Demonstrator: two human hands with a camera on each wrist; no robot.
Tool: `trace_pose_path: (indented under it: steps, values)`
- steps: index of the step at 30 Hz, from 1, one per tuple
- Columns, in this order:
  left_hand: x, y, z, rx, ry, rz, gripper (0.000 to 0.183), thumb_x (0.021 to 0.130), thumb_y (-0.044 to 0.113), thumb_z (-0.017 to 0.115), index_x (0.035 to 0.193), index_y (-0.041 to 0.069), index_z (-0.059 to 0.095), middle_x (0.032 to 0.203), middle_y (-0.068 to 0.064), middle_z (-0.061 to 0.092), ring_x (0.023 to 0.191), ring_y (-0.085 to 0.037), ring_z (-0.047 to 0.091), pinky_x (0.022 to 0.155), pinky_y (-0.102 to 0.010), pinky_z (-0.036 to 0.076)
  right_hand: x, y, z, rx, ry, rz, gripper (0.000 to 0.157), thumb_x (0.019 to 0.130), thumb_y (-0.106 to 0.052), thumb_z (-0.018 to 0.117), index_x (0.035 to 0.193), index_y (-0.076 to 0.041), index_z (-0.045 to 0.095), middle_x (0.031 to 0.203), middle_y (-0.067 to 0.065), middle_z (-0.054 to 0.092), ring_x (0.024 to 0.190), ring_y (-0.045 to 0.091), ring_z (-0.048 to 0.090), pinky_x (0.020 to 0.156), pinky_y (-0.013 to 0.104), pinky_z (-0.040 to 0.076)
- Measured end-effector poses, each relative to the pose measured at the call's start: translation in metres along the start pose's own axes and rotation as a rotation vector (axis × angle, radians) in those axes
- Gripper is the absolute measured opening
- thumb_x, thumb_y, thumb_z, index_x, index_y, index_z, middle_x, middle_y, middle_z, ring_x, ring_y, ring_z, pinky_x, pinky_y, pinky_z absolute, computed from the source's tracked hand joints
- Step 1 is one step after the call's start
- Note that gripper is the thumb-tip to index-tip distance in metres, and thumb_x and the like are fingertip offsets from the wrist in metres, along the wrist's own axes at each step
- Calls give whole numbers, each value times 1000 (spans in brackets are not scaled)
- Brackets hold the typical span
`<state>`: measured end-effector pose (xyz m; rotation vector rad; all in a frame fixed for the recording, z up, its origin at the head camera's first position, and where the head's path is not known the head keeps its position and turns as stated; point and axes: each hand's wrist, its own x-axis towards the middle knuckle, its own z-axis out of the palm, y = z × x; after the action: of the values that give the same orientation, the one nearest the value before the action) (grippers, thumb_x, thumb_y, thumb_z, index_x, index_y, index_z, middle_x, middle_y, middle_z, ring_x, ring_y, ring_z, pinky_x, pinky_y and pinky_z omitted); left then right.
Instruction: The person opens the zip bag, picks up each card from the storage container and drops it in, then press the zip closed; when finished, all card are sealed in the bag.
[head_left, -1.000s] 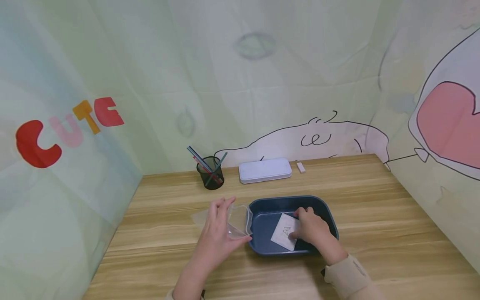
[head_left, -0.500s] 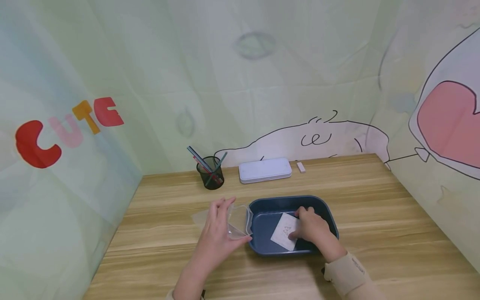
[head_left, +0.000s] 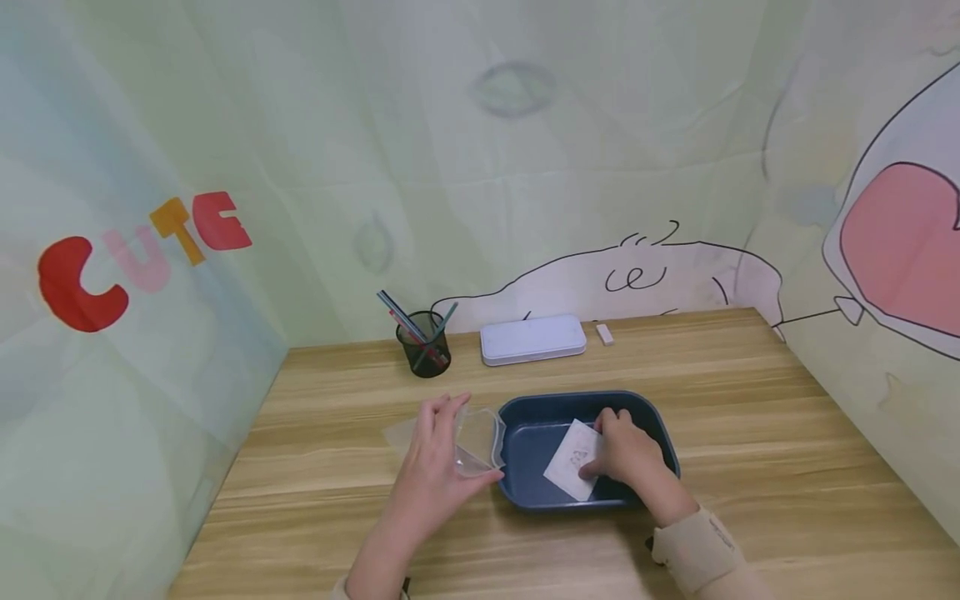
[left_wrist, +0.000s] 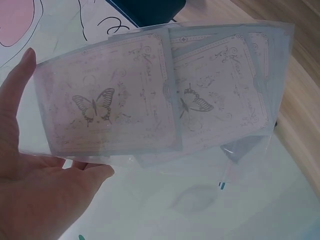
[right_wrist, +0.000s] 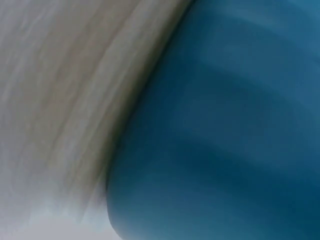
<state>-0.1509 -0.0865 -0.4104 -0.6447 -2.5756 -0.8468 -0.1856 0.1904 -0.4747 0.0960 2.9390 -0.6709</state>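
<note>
My left hand (head_left: 431, 454) grips a clear plastic bag (head_left: 477, 442) by its edges, and the bag's mouth gapes toward the tray. In the left wrist view, thumb and fingers hold the bag's near end; butterfly-printed cards (left_wrist: 105, 95) with ornate borders lie overlapping behind the clear plastic. Over the right part of a dark blue tray (head_left: 525, 498), my right hand (head_left: 628, 450) pinches a white square card (head_left: 572, 467) with a small grey print, between thumb and fingers. The right wrist view holds only the blurred tray wall (right_wrist: 210, 125) and tabletop; the hand is outside it.
Behind the tray, a black mesh pen cup (head_left: 426, 350) with several pencils stands beside a pale lavender pencil case (head_left: 532, 339). A small pale eraser (head_left: 604, 335) lies to its right. Printed fabric (head_left: 375, 167) walls in the wooden table (head_left: 750, 433).
The white card has tilted and risen slightly in the right hand's fingers, its top corner now higher. The left hand and the bag stay nearly still; the whole view shifts a little.
</note>
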Motion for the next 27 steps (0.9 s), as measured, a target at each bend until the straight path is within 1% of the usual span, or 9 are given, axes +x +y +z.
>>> trace_pose_path:
  steps: [3, 6, 8, 12, 16, 20, 27]
  values:
    - [0, 0, 0, 2, 11, 18, 104, 57, 35, 93, 141, 8, 38, 123, -11, 38, 112, -24, 45, 100, -38, 41, -1, 0, -2, -8, 11, -12, 65, 56, -32, 94, 100, -6, 52, 85, 9, 48, 71, 25, 50, 56, 36, 42]
    - [0, 0, 0, -2, 12, 20, 104, 57, 34, 94, 141, 8, 38, 124, -12, 38, 112, -24, 44, 100, -38, 41, -3, 0, -6, -7, 27, -27, 60, 60, -32, 92, 98, -7, 53, 80, 6, 51, 68, 23, 50, 55, 35, 42]
    - [0, 0, 0, -3, 8, 17, 104, 57, 34, 93, 141, 8, 38, 124, -12, 38, 113, -24, 44, 101, -38, 41, -4, -1, -10, 1, 48, -39, 53, 64, -30, 90, 97, -9, 54, 77, 4, 54, 66, 21, 50, 53, 34, 41]
    - [0, 1, -1, -7, -3, 7, 104, 58, 35, 93, 142, 9, 37, 124, -11, 37, 114, -24, 44, 101, -37, 41, -8, -2, -18, 26, 120, -87, 31, 75, -25, 83, 91, -11, 61, 76, 2, 60, 62, 18, 51, 51, 32, 42]
    - [0, 0, -1, -11, -6, 2, 103, 59, 35, 93, 142, 9, 37, 125, -11, 37, 114, -24, 44, 101, -38, 41, -12, -7, -27, 52, 177, -151, 15, 80, -20, 79, 84, -12, 66, 73, -1, 63, 61, 14, 53, 54, 30, 45]
    - [0, 0, -1, -17, -6, -9, 103, 59, 35, 93, 141, 8, 38, 125, -11, 37, 113, -25, 44, 100, -39, 42, -14, -12, -32, 70, 189, -180, 10, 82, -19, 77, 81, -13, 69, 70, -4, 62, 62, 12, 53, 55, 29, 46]
    - [0, 0, -1, -28, -4, -9, 102, 58, 34, 93, 141, 8, 39, 125, -11, 37, 113, -24, 45, 99, -39, 42, -21, -18, -41, 97, 204, -203, 8, 84, -20, 76, 82, -15, 70, 72, -6, 63, 64, 12, 54, 55, 30, 46]
